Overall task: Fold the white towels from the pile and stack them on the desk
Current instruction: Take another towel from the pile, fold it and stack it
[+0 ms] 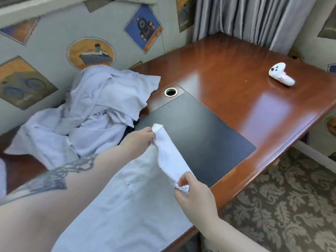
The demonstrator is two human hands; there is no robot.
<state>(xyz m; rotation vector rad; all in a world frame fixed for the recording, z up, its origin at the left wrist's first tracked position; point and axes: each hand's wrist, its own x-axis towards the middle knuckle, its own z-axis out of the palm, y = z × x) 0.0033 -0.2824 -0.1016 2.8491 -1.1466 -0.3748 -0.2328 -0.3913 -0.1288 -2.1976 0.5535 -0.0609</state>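
Left fingers (151,135): pinched shut on the far corner of the towel (169,157).
Right fingers (181,186): pinched shut on its near corner.
Towel: stretched between both hands, held edge raised, the rest draped toward the person over the desk (227,73) edge.
Long axis: the held edge runs far-left to near-right, over the dark pad (200,131).
Next fold: likely across that edge; neither hand is nearer.
Pile (87,110): unfolded, just left of the left hand (140,140).

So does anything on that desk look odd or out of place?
Only the small white game controller, lying alone at the far right of the desk, unrelated to laundry. The crumpled towel pile is just waiting; both hands hold one towel.
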